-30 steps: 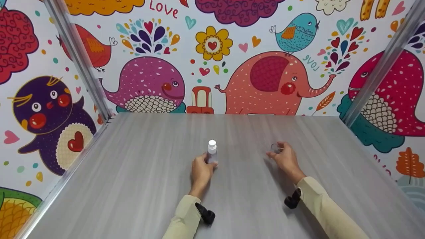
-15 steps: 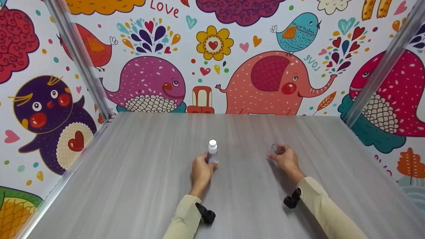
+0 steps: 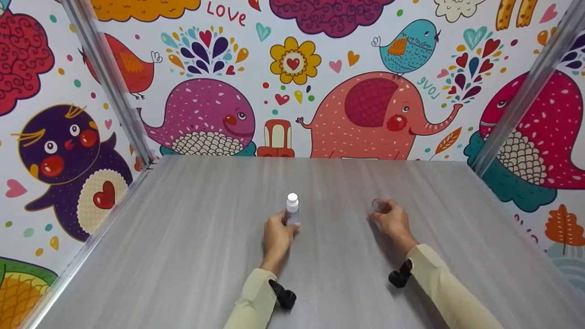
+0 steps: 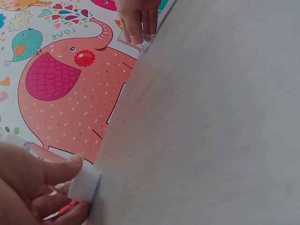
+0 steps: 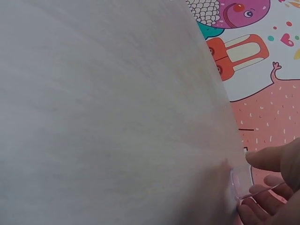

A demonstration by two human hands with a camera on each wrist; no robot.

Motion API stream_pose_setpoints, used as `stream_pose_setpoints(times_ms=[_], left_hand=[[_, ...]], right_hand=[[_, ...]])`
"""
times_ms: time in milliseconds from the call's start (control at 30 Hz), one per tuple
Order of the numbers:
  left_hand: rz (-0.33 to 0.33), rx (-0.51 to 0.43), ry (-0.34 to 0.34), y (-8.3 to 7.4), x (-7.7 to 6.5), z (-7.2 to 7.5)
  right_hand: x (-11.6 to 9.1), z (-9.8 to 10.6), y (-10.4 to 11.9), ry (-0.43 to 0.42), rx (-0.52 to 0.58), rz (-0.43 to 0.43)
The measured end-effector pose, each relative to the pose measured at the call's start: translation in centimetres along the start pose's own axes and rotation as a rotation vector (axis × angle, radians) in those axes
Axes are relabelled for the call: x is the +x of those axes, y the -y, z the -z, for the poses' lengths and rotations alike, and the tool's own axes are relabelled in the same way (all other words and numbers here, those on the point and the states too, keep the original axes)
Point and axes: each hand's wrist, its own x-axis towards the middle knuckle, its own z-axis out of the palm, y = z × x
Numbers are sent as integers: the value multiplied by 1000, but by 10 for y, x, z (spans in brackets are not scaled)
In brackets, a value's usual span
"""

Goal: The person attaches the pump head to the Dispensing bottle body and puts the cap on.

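Upright in the person's left hand (image 3: 279, 233) is a small bottle (image 3: 292, 203) with a white top and a see-through body. In the left wrist view, the thumb lies along the bottle's white lower end (image 4: 86, 184), which is right at the table surface. Farther right, the right hand (image 3: 393, 220) pinches a small clear cup (image 3: 375, 204) between thumb and fingers. The cup's round rim shows past the fingertips in the head view. In the right wrist view, the clear cup (image 5: 241, 182) is close to the table, partly hidden by the fingers.
Both hands are over a grey wood-grain table (image 3: 183, 237). A wall (image 3: 338, 27) with cartoon animals rises behind it. Metal posts (image 3: 109, 87) stand at the corners, and black wrist cameras (image 3: 284, 294) hang from the sleeves.
The right hand has shifted slightly downward in the head view, and the clear cup's rim shows narrower. The left hand and its bottle stay in place.
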Motion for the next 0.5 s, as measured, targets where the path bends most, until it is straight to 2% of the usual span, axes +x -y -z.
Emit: stream_pose_setpoints(times_ms=[167,500], left_hand=[[-6,-14,11,-1,0,0],[12,-20,32,1,-2,2]], right_hand=[[-1,2,1,-40,19,24],[-3,3,3,-40,69,13]])
